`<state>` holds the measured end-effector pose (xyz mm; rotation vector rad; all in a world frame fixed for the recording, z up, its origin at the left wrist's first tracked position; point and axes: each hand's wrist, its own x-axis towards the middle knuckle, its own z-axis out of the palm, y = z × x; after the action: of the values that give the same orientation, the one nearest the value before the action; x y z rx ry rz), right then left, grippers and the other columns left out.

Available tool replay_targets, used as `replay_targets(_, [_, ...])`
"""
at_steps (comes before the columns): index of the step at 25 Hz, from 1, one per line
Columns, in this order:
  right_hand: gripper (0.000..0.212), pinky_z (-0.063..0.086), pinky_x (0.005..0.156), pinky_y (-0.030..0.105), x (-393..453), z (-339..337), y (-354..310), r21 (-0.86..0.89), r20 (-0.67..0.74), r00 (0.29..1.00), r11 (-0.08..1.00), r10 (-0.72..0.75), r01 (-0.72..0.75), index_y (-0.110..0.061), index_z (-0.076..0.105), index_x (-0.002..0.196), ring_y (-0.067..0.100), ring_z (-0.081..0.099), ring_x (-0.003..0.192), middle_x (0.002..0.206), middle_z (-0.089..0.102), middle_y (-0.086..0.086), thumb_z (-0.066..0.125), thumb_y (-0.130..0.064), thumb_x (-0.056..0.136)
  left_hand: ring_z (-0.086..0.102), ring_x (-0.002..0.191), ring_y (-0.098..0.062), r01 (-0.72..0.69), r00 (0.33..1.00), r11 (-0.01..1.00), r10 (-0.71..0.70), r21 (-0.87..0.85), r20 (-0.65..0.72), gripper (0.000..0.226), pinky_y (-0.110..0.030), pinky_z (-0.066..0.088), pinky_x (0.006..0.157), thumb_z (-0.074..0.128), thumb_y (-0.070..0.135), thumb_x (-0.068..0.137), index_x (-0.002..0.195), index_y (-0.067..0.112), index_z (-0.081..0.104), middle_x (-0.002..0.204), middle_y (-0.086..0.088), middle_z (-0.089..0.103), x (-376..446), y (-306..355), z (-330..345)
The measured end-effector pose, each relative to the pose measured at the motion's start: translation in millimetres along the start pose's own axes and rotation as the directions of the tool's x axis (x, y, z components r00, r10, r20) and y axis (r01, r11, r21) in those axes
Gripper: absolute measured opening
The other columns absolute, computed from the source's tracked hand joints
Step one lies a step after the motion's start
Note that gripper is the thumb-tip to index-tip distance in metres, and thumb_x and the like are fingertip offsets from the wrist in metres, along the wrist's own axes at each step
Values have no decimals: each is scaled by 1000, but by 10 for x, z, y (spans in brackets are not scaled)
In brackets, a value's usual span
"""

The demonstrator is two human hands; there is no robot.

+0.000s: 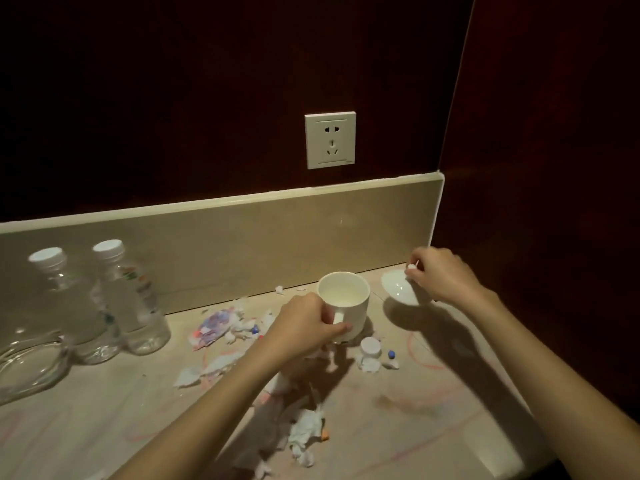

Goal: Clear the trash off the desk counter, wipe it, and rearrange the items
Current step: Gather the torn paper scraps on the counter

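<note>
We take the white mug [344, 301] as our landmark: it stands upright on the worktop [398, 420], near the backsplash [242, 247], with the left hand [304, 329] closed around its handle side. Right of the mug, close to the corner where the dark side panel [540, 168] meets the worktop, the right hand [441, 277] pinches the knob of a white lid [398, 287], tilted, its lower edge at or just above the surface; we cannot tell which. Torn paper scraps [304, 434] lie in front of the mug and to its left, with a small white cap [370, 346] just right of its base. Open room shows only in front and to the right, toward the near edge. Far left of the mug stand two clear bottles [114, 299] and a glass dish [27, 365], cut off by the frame. The wall above, around the socket [330, 140], is too dark to read.
</note>
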<state>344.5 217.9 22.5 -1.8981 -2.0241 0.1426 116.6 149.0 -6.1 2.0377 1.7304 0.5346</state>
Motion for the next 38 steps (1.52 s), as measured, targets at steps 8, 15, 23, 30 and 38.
replay_targets(8, [19,42,74,35,310,452,184,-114,101,992,989,-81,93,-14,59,107,32,58,99,111,63,11,50,-25,95,72,75,-32,76,995,872,-96,-483,-17,23,-31,59,68,71,21,86,63,15,74,71,-21,70,199,-121,-141])
replay_targets(15, [21,37,73,33,476,566,124,-130,116,984,980,-135,150,-12,58,111,35,56,107,116,61,13,47,-22,96,72,71,-22,68,986,880,-131,-471,-102,25,-37,60,77,70,24,86,71,5,73,74,-13,70,531,-72,-28])
replay_targets(23, [30,43,70,33,508,486,377,256,110,993,967,-39,9,-14,62,93,29,62,86,91,66,6,47,-40,94,72,86,-26,110,973,840,-201,-531,-117,24,-37,59,81,69,24,88,71,7,70,78,-9,71,621,-205,118])
replay_targets(30, [50,40,92,38,228,558,814,288,231,973,955,4,-72,-2,63,108,30,56,108,113,66,14,27,-36,102,66,76,-18,121,979,967,-154,-225,-132,28,-31,50,66,65,39,88,86,11,68,86,-4,71,581,-216,53])
replay_targets(38, [34,42,82,36,-531,588,480,260,177,978,964,-106,57,-5,61,98,26,57,96,101,63,8,36,-28,101,62,96,-19,129,990,980,-120,151,-67,37,-24,38,72,67,29,86,117,9,65,106,-4,72,286,-246,-206])
